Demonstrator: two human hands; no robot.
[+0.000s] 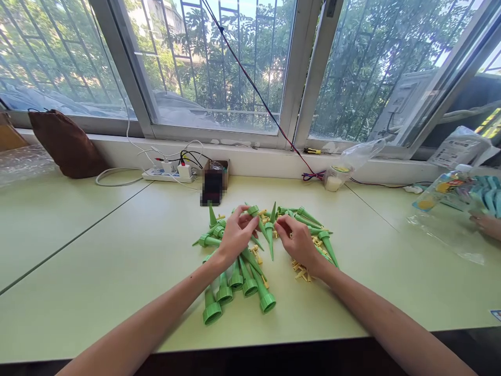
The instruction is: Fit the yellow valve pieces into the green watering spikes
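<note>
Head view: we hold a green spike [253, 210] by its capped end in our left hand [238, 232]; our right hand [298, 237] has its fingertips drawn close, though we cannot tell whether they grip anything. Loose green spikes [267, 302] and yellow pieces [303, 273] crowd around both hands, which hide part of the pile. Beyond lie a power strip [168, 175] and a brown bag [64, 143]; at far right, another person's hand [487, 225].

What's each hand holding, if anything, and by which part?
Left hand: a green spike, by its wide end. Right hand: fingertips pinched; whether it holds anything cannot be told.
</note>
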